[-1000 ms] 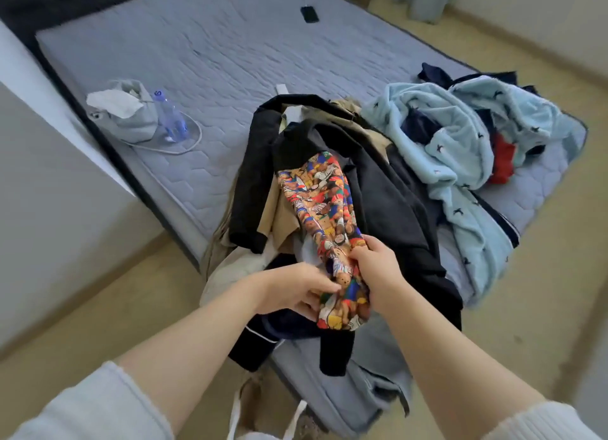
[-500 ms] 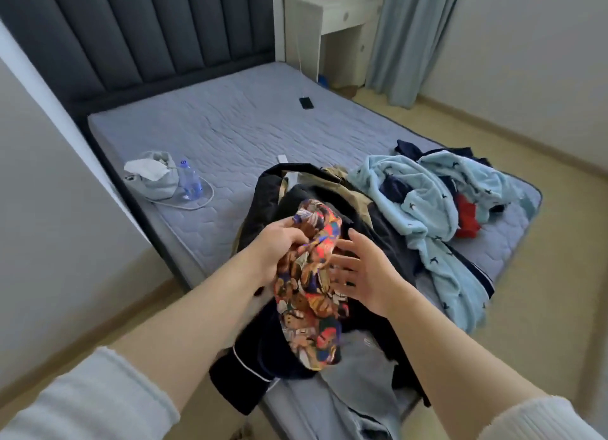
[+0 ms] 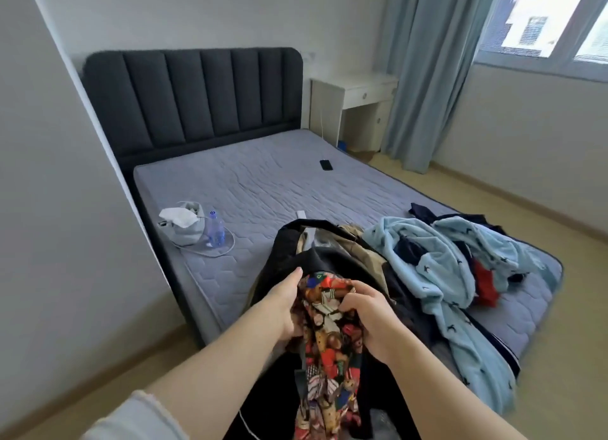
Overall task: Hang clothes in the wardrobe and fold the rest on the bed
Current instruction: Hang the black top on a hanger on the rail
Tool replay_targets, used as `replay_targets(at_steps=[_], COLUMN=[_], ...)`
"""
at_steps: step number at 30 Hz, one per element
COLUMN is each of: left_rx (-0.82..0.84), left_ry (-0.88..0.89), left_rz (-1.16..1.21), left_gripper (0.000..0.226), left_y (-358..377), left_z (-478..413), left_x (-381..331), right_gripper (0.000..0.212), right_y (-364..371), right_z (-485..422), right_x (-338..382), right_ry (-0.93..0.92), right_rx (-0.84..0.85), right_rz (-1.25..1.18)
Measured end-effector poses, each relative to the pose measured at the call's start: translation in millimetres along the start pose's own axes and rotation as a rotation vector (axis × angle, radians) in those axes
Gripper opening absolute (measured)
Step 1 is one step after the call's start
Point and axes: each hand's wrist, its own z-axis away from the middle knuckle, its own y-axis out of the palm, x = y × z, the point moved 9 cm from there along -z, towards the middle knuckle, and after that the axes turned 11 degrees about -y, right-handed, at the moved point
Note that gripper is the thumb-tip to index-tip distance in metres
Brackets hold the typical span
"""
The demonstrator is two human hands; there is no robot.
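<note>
Low centre of the frame, our left grip (image 3: 283, 304) and right grip (image 3: 368, 318) both clutch the top of the patterned garment (image 3: 329, 341), side by side. Its long axis hangs straight down from them, in front of the dark clothes (image 3: 322, 255) piled on the bed's (image 3: 263, 183) near corner.

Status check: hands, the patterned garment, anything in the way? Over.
Left hand and right hand both grip the patterned garment, bunched, over the dark pile. Not folded yet. Blue fleece heaped to the right, apart from the hands.
</note>
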Motion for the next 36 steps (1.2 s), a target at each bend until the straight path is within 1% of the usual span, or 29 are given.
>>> replay_targets(at_steps=[2,3,4,5,6,7,9,10,11,12,13,14,15,16,17,18,19,21,22,23,25,26,27,28,30,31,33,34,36], left_rx=[-0.127,-0.238,-0.315,-0.317,-0.262,-0.179,0.020,0.129,0.215,0.274,0.301,0.324,0.355,0.394,0.421,0.415,0.353,0.105,-0.013,-0.074,-0.027,-0.006,-0.019,-0.054,-0.141,-0.141,-0.059,0.002,0.138], left_ry=[0.105,0.188,0.284,0.391,0.487,0.576,0.705,0.739,0.753,0.747,0.748,0.755,0.757,0.746,0.729,0.710,0.696,0.684,0.658,0.596,0.400,0.348,0.358,0.414,0.586,0.664,0.798,0.848,0.912], left_rz=[0.175,0.183,0.164,0.129,0.064,-0.025,-0.246,-0.357,-0.444,-0.492,-0.517,-0.522,-0.508,-0.476,-0.447,-0.434,-0.454,-0.520,-0.524,-0.532,-0.560,-0.599,-0.662,-0.713,-0.747,-0.738,-0.748,-0.794,-0.934], left_gripper=[0.026,0.023,0.022,0.022,0.020,0.021,0.026,0.029,0.035,0.040,0.044,0.045,0.043,0.038,0.030,0.025,0.033,0.054,0.055,0.051,0.036,0.027,0.018,0.014,0.026,0.030,0.033,0.037,0.045], left_y=[-7.7,-17.0,-21.7,-19.3,-10.5,1.9,30.4,45.2,57.1,65.6,71.0,75.0,77.4,79.2,80.2,81.2,79.7,69.2,62.9,57.7,54.6,53.8,52.2,51.3,49.8,50.3,54.4,58.6,71.0], left_z=[1.5,4.3,9.5,16.4,24.4,35.5,59.6,72.5,84.4,94.6,104.7,114.5,123.3,132.6,140.7,147.2,147.8,137.9,132.9,125.6,112.9,109.0,105.0,104.4,111.2,118.9,138.3,149.1,168.9], left_x=[-13.9,-21.9,-31.2,-42.9,-53.8,-62.6,-73.2,-73.9,-73.9,-73.9,-76.2,-79.9,-84.3,-87.7,-90.0,-91.3,-92.8,-98.3,-97.7,-93.5,-72.0,-64.0,-62.4,-65.8,-80.4,-87.5,-97.5,-99.9,-99.7], right_gripper=[0.029,0.025,0.018,0.016,0.021,0.023,0.009,0.028,0.050,0.066,0.074,0.074,0.066,0.051,0.034,0.020,0.016,0.018,0.017,0.017,0.019,0.020,0.021,0.022,0.025,0.028,0.041,0.051,0.075], right_y=[10.6,12.4,9.9,2.9,-8.7,-23.7,-50.3,-58.8,-63.8,-63.9,-59.0,-50.0,-39.4,-30.0,-25.1,-25.1,-27.9,-32.9,-32.3,-30.4,-20.8,-14.5,-8.6,-3.4,0.8,-1.6,-10.8,-15.3,-16.9], right_z=[8.1,12.1,14.1,14.5,11.5,8.2,3.4,4.1,4.2,3.4,1.1,-0.9,-2.5,-1.7,0.9,3.0,4.1,6.5,7.2,8.4,10.8,11.0,11.2,11.1,10.0,7.7,1.0,-2.1,-5.7], right_x=[-0.4,0.0,0.3,2.5,6.3,14.4,42.1,55.9,68.8,78.7,85.0,88.2,89.0,90.9,94.6,100.5,104.9,107.8,105.9,104.2,100.3,97.6,94.6,91.6,86.8,86.5,91.1,96.8,110.8], right_ry=[0.016,0.036,0.060,0.075,0.071,0.038,-0.123,-0.197,-0.260,-0.297,-0.312,-0.312,-0.309,-0.314,-0.338,-0.384,-0.427,-0.469,-0.474,-0.480,-0.485,-0.477,-0.461,-0.439,-0.380,-0.348,-0.324,-0.350,-0.443], right_rx=[0.138,0.189,0.205,0.174,0.105,-0.001,-0.236,-0.319,-0.362,-0.350,-0.283,-0.173,-0.049,0.047,0.081,0.057,0.004,-0.087,-0.096,-0.084,-0.009,0.050,0.110,0.166,0.202,0.170,0.058,0.007,-0.015], right_rz=[0.020,0.029,0.047,0.073,0.116,0.188,0.305,0.365,0.443,0.503,0.512,0.457,0.378,0.311,0.310,0.342,0.373,0.389,0.379,0.369,0.375,0.383,0.412,0.448,0.445,0.378,0.224,0.240,0.474])
